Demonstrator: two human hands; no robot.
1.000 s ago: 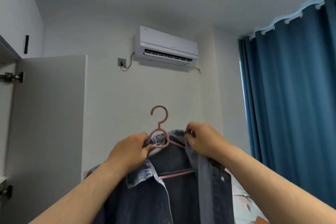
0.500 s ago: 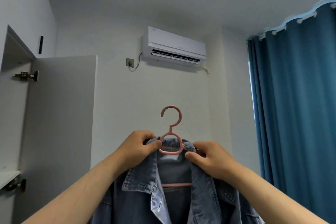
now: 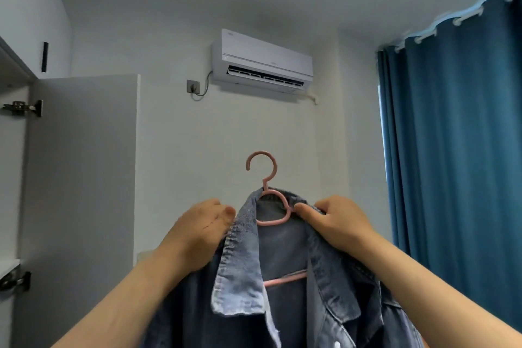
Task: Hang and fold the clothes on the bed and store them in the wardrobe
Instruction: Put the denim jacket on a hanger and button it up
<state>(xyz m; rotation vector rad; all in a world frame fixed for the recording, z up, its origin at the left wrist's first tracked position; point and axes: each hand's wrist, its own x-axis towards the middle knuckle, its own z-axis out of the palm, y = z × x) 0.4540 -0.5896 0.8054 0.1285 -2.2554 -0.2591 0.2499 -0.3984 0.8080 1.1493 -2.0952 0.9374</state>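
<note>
Denim jacket (image 3: 282, 277) held up w/ pink hanger (image 3: 272, 206) inside it, hook sticking up above collar. Left hand (image 3: 197, 234) grips fabric just left of hanger neck; right hand (image 3: 336, 226) pinches collar just right of it, thumb touching hanger. Step: seating jacket on hanger, looks nearly done. Next prob needs collar squared, then carry to open wardrobe door (image 3: 82, 178), left of hanger.
</note>
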